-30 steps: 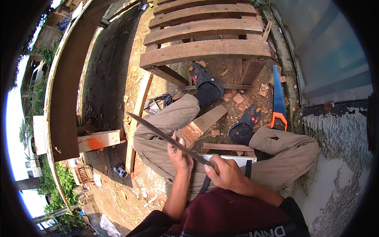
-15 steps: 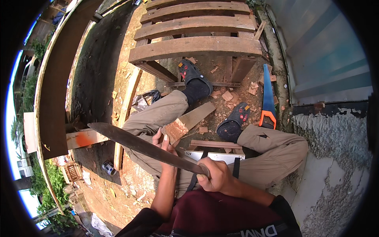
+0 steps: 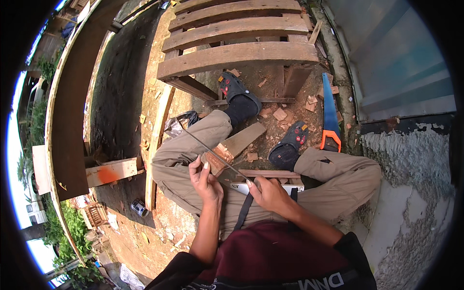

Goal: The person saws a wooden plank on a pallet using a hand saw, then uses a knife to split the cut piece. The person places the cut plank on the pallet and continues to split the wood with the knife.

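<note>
My right hand (image 3: 271, 194) is closed round the handle of a machete (image 3: 196, 139). Its long dark blade is turned edge-on, so it looks like a thin line slanting up and to the left. The blade crosses over a short piece of wood (image 3: 243, 140), whose near part is hacked down to a fresh reddish face. Whether the edge touches the wood, I cannot tell. My left hand (image 3: 208, 186) grips the near end of that wood, thumb on top, close beside the blade. The piece lies slanted between my legs, its far end pointing away to the right.
A slatted wooden bench (image 3: 237, 55) stands ahead of my feet. On the right lies a handsaw (image 3: 329, 113) with an orange handle, near a wall (image 3: 406, 174). Wood chips (image 3: 280, 114) litter the ground. At left are a long board (image 3: 160, 140) and a can (image 3: 139, 208).
The machete has turned from showing its broad side to edge-on, and its tip has swung right, bringing the blade across the wood. My right hand has moved slightly right.
</note>
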The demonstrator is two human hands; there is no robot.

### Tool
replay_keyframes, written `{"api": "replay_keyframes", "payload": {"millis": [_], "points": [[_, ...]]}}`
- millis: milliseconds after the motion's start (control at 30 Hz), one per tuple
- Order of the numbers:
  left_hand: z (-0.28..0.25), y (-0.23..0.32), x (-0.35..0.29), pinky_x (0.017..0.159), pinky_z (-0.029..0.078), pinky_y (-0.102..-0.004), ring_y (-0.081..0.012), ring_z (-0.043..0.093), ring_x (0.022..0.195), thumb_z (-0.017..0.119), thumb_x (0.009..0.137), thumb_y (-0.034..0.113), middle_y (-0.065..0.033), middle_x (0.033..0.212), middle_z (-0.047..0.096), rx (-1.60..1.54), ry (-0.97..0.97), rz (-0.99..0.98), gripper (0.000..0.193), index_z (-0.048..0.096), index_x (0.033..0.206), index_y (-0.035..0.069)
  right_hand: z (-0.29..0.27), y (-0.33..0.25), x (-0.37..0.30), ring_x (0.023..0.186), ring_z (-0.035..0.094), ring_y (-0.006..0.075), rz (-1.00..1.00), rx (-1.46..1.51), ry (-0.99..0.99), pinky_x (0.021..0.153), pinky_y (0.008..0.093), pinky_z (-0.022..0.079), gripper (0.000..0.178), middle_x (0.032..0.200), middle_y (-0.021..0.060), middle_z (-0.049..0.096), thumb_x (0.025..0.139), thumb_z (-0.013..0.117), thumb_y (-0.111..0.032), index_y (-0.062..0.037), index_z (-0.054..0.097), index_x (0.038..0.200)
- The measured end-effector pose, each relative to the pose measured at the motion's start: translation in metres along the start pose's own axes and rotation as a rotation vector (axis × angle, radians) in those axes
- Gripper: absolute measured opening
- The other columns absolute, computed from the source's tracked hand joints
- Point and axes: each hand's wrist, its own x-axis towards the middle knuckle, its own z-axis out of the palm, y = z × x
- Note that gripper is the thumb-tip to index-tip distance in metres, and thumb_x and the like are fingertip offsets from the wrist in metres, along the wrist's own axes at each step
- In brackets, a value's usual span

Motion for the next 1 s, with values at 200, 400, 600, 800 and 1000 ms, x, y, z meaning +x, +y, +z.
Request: {"api": "replay_keyframes", "payload": {"millis": [200,400,600,800,1000], "points": [[-0.008,-0.002,0.008,0.089,0.062,-0.0462,-0.0229,0.064,0.110,0.062,0.096,0.006,-0.0065,0.122,0.059,-0.063,-0.036,-0.011,0.028,0.053,0.122,0.011,-0.022,-0.057,0.016,0.057,0.064,0.0432,-0.090,0.027,-0.034,0.051,0.0496,0.048,0.034,0.058,0.0213,0.060,0.098,0.061,-0.032,0.0021,0.057,0.094],[0.010,-0.001,0.007,0.091,0.059,-0.0462,-0.0208,0.063,0.111,0.066,0.094,0.004,-0.0053,0.121,0.060,-0.043,-0.018,0.001,0.028,0.055,0.118,0.009,-0.009,-0.012,0.014,0.063,0.066,0.0462,0.055,-0.075,0.002,0.053,0.0516,0.051,0.038,0.063,0.0254,0.062,0.098,0.061,-0.035,0.0024,0.057,0.092],[0.015,0.003,0.001,0.093,0.057,-0.0371,-0.0195,0.064,0.108,0.066,0.094,0.003,-0.0065,0.121,0.061,-0.066,-0.002,-0.084,0.030,0.054,0.122,0.008,-0.025,-0.048,0.017,0.062,0.065,0.0470,-0.041,0.061,-0.037,0.053,0.0525,0.050,0.041,0.062,0.0257,0.062,0.099,0.060,-0.037,0.0032,0.058,0.088],[0.018,0.001,-0.007,0.094,0.053,-0.0341,-0.0177,0.063,0.107,0.069,0.093,0.005,-0.0099,0.116,0.064,-0.027,-0.110,-0.053,0.035,0.053,0.124,0.003,-0.022,-0.005,0.025,0.061,0.065,0.0462,0.116,-0.162,-0.020,0.052,0.0530,0.049,0.041,0.060,0.0252,0.061,0.099,0.060,-0.036,0.0036,0.057,0.089],[0.017,-0.003,-0.016,0.080,0.052,-0.0259,-0.0124,0.063,0.091,0.072,0.090,0.003,-0.0052,0.102,0.064,-0.040,-0.065,-0.060,0.039,0.053,0.124,0.003,-0.040,-0.053,0.008,0.058,0.065,0.0443,-0.017,0.007,-0.056,0.050,0.0498,0.049,0.040,0.061,0.0232,0.062,0.099,0.061,-0.036,0.0028,0.057,0.090]]}}
